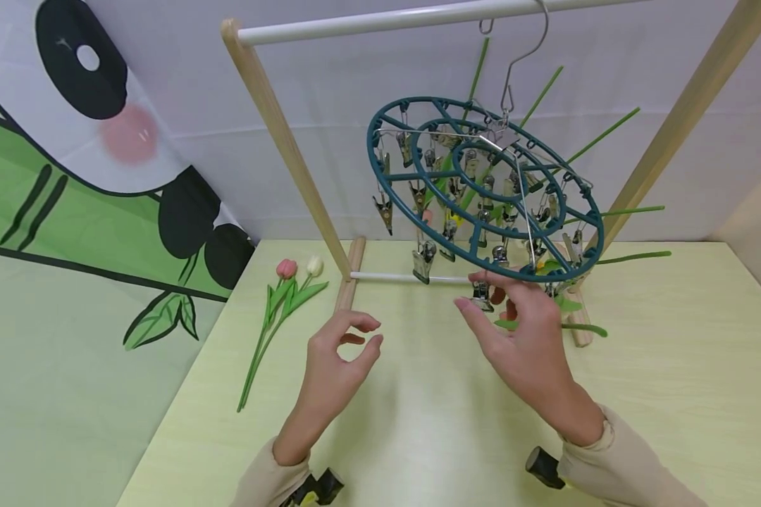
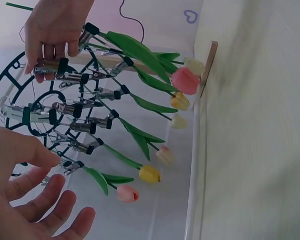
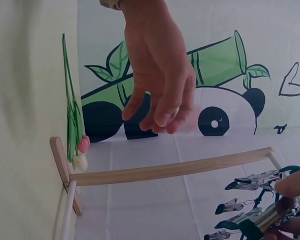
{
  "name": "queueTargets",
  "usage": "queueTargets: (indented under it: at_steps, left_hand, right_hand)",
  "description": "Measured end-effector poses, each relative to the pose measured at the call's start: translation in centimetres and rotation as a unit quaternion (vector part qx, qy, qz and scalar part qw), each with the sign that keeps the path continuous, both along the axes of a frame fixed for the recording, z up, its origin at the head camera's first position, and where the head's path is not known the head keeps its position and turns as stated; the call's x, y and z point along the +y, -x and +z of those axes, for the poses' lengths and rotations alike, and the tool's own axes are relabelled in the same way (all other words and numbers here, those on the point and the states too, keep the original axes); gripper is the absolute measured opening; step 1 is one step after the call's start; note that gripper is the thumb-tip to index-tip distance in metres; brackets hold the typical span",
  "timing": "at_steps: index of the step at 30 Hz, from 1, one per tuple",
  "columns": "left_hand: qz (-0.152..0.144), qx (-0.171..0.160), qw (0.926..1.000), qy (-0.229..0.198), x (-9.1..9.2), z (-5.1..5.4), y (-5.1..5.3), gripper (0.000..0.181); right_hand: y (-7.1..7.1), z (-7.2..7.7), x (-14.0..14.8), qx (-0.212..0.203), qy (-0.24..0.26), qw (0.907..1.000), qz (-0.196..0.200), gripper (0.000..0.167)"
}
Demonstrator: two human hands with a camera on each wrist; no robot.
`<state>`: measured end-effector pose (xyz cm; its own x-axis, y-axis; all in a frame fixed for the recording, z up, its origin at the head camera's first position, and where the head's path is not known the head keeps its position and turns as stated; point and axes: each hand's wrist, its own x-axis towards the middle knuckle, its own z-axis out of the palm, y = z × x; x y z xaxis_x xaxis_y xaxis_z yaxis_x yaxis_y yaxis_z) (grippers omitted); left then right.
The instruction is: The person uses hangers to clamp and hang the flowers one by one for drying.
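A dark teal round hanger (image 1: pixel 393 190) with metal clips hangs from a white rod. My right hand (image 1: pixel 523 338) reaches under its front edge, beside a dangling metal clip (image 1: pixel 482 297). The fingers lie close around this clip, with the thumb apart from it in the head view; whether they touch it is unclear. My left hand (image 1: pixel 336 366) is raised left of the hanger with thumb and fingers loosely curved and apart, holding nothing. Several artificial tulips (image 2: pixel 150 174) hang heads-down from other clips. Two more tulips (image 1: pixel 285 296), pink and white, lie on the table's left.
The wooden stand (image 1: pixel 285 148) has a white top rod (image 1: pixel 368 24) and a low white crossbar (image 1: pixel 406 278). Its feet rest on the pale table (image 1: pixel 418 436). Green stems (image 1: pixel 609 134) jut out behind and right of the hanger. A panda-and-bamboo backdrop (image 1: pixel 89 197) covers the left.
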<state>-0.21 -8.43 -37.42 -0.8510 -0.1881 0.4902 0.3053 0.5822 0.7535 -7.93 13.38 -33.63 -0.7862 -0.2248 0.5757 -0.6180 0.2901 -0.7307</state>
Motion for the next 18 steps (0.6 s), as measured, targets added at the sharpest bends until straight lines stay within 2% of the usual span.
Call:
queueTargets:
  at_steps: [2,5,11,18]
  left_hand:
    - [0.008,-0.017,0.9998,0.003,-0.9,-0.8,0.1,0.02]
    - [0.02,-0.042,0.9989,0.007,-2.1,-1.4,0.0,0.02]
    - [0.053,-0.079,0.9953,0.019,-4.2,-2.1,-0.1,0.021]
    - [0.083,-0.113,0.9896,0.03,-5.7,-2.7,-0.1,0.023]
  right_hand:
    - [0.0,0.2,0.3,0.007,-0.004,1.0,-0.004,0.027]
    - [0.1,0.5,0.7,0.011,-0.001,0.9999,0.001,0.025]
    - [0.4,0.9,1.3,0.01,0.013,0.9997,0.017,0.026]
    - [0.7,1.1,1.8,-0.002,0.017,0.9996,0.02,0.025]
